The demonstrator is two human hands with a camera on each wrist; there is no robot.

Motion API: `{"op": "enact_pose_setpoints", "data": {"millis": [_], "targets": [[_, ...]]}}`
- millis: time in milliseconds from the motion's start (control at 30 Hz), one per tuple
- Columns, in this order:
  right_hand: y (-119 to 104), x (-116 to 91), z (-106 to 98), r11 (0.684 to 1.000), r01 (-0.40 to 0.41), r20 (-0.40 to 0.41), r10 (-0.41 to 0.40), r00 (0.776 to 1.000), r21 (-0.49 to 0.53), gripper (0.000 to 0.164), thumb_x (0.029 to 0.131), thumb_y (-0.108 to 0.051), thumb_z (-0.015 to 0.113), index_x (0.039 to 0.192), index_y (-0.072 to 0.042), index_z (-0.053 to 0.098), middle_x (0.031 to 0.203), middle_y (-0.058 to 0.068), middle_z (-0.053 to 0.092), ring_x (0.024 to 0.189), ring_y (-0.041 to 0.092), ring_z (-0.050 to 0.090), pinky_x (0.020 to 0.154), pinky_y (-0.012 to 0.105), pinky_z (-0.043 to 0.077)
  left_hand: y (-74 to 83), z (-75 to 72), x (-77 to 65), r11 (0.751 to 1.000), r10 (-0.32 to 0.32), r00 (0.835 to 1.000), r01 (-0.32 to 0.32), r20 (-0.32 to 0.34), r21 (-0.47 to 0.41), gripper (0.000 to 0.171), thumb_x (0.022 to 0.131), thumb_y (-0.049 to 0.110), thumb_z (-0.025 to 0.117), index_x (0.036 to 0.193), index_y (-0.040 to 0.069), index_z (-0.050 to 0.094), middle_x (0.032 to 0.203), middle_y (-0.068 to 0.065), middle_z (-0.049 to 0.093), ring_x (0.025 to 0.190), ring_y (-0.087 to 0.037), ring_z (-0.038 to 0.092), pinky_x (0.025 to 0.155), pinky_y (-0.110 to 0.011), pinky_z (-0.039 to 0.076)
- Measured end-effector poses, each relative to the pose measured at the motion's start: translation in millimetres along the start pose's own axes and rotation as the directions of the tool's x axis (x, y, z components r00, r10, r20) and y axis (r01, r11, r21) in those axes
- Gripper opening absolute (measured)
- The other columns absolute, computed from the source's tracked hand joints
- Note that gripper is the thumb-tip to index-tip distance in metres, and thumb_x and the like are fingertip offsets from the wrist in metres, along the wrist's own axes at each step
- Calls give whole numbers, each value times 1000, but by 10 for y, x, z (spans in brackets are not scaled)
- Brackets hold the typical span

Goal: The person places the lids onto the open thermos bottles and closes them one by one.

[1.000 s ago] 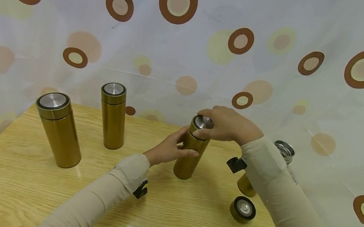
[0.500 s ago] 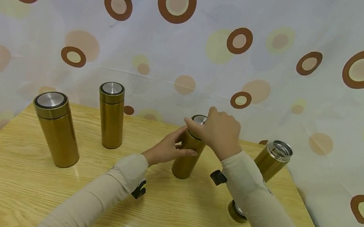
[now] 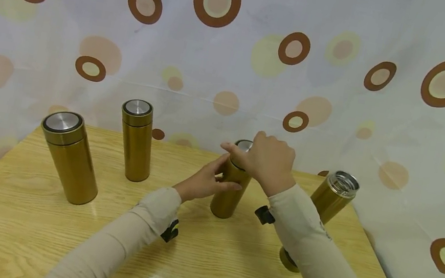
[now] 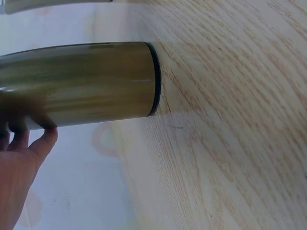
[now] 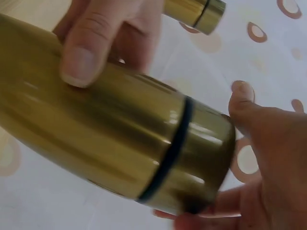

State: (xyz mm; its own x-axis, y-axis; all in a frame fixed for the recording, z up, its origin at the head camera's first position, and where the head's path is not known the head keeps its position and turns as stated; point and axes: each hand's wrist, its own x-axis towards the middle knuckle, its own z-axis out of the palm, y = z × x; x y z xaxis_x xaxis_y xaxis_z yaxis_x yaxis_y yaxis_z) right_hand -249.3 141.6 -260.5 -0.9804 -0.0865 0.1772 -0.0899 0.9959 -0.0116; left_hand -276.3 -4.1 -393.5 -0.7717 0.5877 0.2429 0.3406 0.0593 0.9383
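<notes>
A gold thermos bottle (image 3: 225,204) stands on the wooden table, and my left hand (image 3: 206,183) grips it around the body. In the left wrist view, the fingers of that hand touch the side of the bottle, whose base rests on the table. My right hand (image 3: 268,162) holds the silver-topped lid (image 3: 244,145) between thumb and fingers. Seen from the right wrist, the lid sits on the bottle with a dark ring at the seam; the thumb lies against its top edge, and the fingertips are at its other side, partly hidden.
To the left stand two lidded gold thermoses, a wide one (image 3: 70,162) and a slimmer one (image 3: 135,143). An open thermos (image 3: 331,198) is behind my right forearm, and a loose lid (image 3: 288,261) lies partly under the sleeve. A patterned cloth (image 3: 236,62) hangs behind the table.
My right hand has turned on the lid, its wrist swinging left and its thumb coming around to the front left. The left hand keeps its grip and the bottle stays upright.
</notes>
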Motion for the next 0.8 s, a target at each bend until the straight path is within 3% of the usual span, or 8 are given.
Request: {"op": "enact_pose_setpoints", "data": {"millis": [67, 133, 200, 267, 367, 467, 633, 800], "targets": [[33, -9, -59, 999, 32, 47, -32, 998, 0, 87, 78, -87, 32, 87, -6, 62, 65, 10, 59, 51, 26, 57, 43, 36, 45, 44, 1, -3, 1000, -4, 1000, 4, 11, -9, 76, 93, 22, 66, 151, 38, 19, 146, 3, 40, 136, -20, 38, 110, -52, 33], [84, -6, -135, 993, 115, 113, -116, 987, 17, 86, 84, -81, 31, 113, -6, 63, 90, 15, 67, 73, 32, 65, 61, 46, 53, 51, 0, -1, 1000, -13, 1000, 14, 14, -17, 77, 93, 21, 65, 152, 37, 17, 148, 2, 38, 137, -21, 37, 110, -51, 32], [154, 10, -202, 968, 241, 186, -250, 950, 71, 77, 91, -70, 36, 137, -10, 51, 121, 19, 61, 101, 37, 62, 81, 55, 51, 59, 1, -2, 999, -22, 1000, 23, 13, -23, 79, 94, 20, 64, 153, 36, 14, 150, 2, 35, 138, -22, 35, 111, -52, 31], [233, 26, -265, 913, 381, 256, -408, 877, 149, 66, 97, -53, 47, 149, -15, 36, 146, 20, 40, 126, 41, 47, 98, 62, 40, 24, 5, 10, 999, -29, 1000, 29, 10, -21, 78, 94, 21, 64, 153, 36, 14, 151, 3, 34, 139, -21, 34, 111, -51, 31], [323, 54, -335, 818, 519, 318, -575, 754, 251, 64, 94, -26, 63, 150, -17, 34, 156, 20, 20, 138, 42, 31, 104, 59, 36, 23, 11, 7, 999, -34, 999, 34, 4, -19, 76, 94, 23, 64, 152, 36, 16, 150, 4, 34, 139, -20, 34, 111, -51, 32], [361, 88, -380, 760, 584, 334, -649, 683, 283, 72, 88, -5, 69, 150, -18, 35, 159, 17, 13, 142, 40, 23, 105, 54, 38, 16, 9, 7, 999, -36, 999, 36, 0, -14, 77, 94, 25, 64, 152, 36, 15, 149, 3, 35, 138, -20, 35, 111, -51, 32], [344, 153, -375, 727, 611, 357, -686, 633, 313, 75, 86, 12, 59, 149, -20, 36, 160, 11, 14, 142, 33, 27, 103, 47, 42, 11, -3, -8, 998, -60, 998, 59, -10, -11, 76, 94, 24, 64, 152, 33, 16, 149, 3, 35, 138, -20, 36, 111, -50, 32], [336, 185, -363, 734, 623, 351, -678, 646, 271, 69, 86, 13, 59, 146, -18, 42, 153, 13, 33, 136, 32, 38, 104, 48, 41, 26, 2, 11, 996, -82, 997, 82, -5, -17, 78, 94, 23, 64, 154, 29, 14, 151, 0, 33, 139, -22, 34, 112, -50, 30]]}}
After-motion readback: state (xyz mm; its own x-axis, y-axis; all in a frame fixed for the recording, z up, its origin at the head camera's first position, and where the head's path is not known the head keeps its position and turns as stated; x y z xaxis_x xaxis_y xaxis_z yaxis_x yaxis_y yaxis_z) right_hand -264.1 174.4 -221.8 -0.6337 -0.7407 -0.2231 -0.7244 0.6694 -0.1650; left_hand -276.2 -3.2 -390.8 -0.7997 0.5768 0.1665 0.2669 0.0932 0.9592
